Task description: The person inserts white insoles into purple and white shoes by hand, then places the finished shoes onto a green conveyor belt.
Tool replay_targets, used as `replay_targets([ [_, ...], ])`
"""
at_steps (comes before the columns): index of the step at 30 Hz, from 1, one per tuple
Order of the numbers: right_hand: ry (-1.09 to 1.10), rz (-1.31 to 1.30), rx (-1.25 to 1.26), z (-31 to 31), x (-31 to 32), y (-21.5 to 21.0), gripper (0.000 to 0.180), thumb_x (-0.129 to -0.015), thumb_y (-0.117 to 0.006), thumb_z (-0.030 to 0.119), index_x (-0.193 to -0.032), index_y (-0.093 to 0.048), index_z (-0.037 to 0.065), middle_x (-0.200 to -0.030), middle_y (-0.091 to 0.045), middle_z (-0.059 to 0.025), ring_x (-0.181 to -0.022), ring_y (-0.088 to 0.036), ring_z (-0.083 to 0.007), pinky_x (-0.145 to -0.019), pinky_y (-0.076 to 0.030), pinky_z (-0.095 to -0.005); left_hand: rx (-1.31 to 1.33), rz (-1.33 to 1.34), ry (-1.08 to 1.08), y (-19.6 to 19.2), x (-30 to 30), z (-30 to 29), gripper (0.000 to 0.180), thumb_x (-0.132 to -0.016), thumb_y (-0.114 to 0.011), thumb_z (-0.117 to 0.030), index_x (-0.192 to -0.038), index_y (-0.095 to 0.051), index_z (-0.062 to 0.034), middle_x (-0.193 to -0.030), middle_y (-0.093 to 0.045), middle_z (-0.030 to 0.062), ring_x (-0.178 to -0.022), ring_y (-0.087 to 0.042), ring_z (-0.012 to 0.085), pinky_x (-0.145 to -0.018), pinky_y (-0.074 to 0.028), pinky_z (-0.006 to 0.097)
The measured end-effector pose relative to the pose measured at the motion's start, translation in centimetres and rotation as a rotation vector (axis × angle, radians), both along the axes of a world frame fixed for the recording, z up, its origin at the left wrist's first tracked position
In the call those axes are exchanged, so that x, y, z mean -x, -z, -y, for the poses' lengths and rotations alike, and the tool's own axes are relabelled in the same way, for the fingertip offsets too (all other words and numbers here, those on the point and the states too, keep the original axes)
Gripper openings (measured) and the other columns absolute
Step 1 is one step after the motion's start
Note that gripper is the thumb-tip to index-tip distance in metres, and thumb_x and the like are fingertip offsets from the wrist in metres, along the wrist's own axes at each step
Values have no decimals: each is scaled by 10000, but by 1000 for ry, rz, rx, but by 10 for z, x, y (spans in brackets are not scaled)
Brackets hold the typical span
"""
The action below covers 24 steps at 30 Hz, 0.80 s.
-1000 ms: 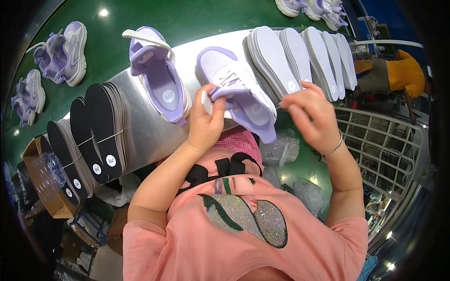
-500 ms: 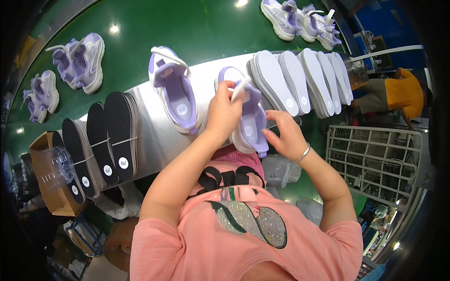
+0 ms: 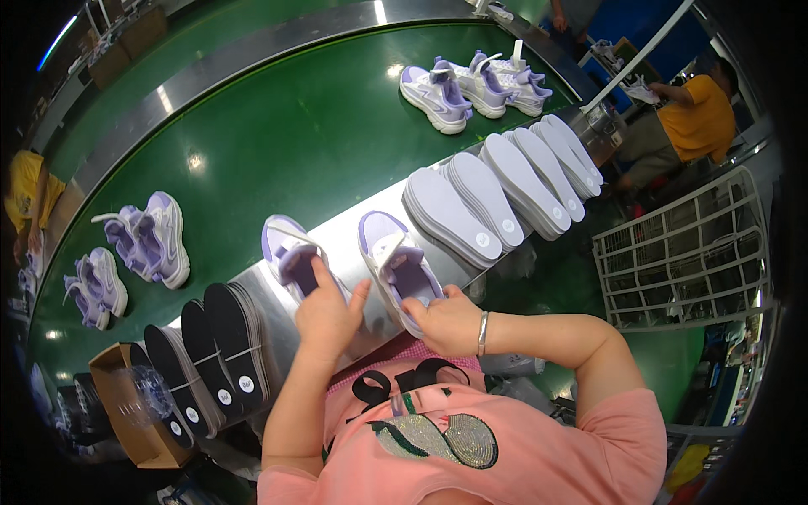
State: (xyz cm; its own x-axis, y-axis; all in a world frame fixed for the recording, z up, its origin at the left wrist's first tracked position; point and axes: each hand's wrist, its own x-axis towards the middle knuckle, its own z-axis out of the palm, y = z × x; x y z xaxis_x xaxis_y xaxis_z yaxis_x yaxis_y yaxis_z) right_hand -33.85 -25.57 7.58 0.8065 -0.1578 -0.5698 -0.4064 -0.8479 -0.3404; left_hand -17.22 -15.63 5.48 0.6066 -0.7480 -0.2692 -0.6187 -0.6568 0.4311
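Resting on the steel ledge [image 3: 353,244] at the green conveyor's near edge, two lilac shoes lie side by side. Right shoe [image 3: 402,268]: right hand [image 3: 450,324] closed on its heel. Left shoe [image 3: 290,257]: left hand [image 3: 326,310] fingers spread over its opening. Insole fitting appears unfinished; white insole stacks [image 3: 497,189] remain beyond the right shoe.

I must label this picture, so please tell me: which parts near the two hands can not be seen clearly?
- Head view: the heel of the left lilac shoe is covered by the left hand.
- The heel of the right lilac shoe is hidden under the right hand; whether its fingers grip an insole cannot be told.
- The round labels on the black insoles are too small to read.
- The cardboard box darkens toward the picture's rim.
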Motion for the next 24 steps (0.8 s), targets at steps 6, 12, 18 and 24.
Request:
replay_targets([
  [6,-80,-129,-12,12,2,21,256,-653,-541,89,-901,-551,27,-783,-622,-145,-803,-602,-295,-820,-323,-503,0,-39,115,-4,20,5,934,-727,-531,-571,-1257,-175,111,-633,-582,207,-607,-599,364,-525,-465,410],
  [12,-148,3,47,17,-18,23,254,-628,-544,78,-879,-567,45,-742,-608,-98,-753,-594,-257,-753,-341,-475,76,14,119,7,32,32,865,-714,-578,-448,-1255,-190,104,-604,-582,188,-561,-593,351,-500,-468,420],
  [18,-81,871,23,50,-64,21,370,-716,-625,289,-969,-509,46,-1057,-521,-140,-1032,-468,-301,-877,-346,-458,165,262,-63,34,-53,74,670,-731,-532,-198,-1284,-219,17,-701,-587,221,-630,-589,370,-573,-470,454],
  [24,94,804,261,177,-88,23,349,-719,-623,198,-1027,-523,68,-1140,-484,-140,-1050,-453,-307,-868,-381,-395,407,444,-283,25,-163,102,572,-791,-532,-147,-1278,-274,3,-931,-580,213,-808,-571,359,-699,-442,434],
])
